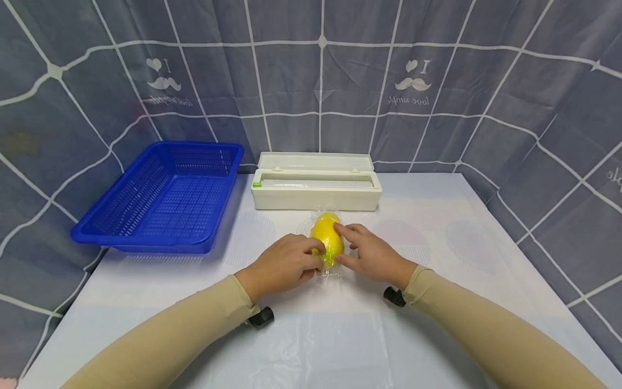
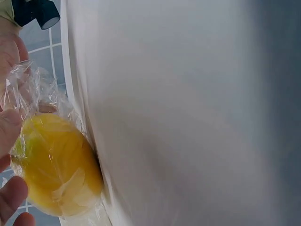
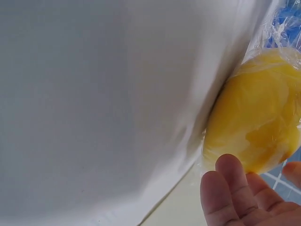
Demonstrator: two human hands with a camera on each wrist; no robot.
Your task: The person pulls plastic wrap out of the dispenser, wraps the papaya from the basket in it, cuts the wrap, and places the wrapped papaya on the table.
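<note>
A yellow mango [image 1: 328, 232], greenish at its near end, lies on the table in clear plastic wrap [image 1: 332, 276]. The loose wrap bunches at that near end and shows as a crinkled tuft of film [image 2: 40, 89] in the left wrist view. With fingers bent, my left hand [image 1: 289, 263] pinches the film beside the green end. My right hand [image 1: 371, 254] rests against the mango's right side, its fingers extended and spread. In the right wrist view these fingertips [image 3: 229, 165] overlap the wrapped mango [image 3: 256, 110].
Behind the mango stands a long white cling film dispenser [image 1: 317, 201], its lid raised and a roll inside. A blue plastic basket [image 1: 209, 237] sits at the left. A grey checked curtain [image 1: 286, 81] surrounds the white-covered table [image 1: 437, 210].
</note>
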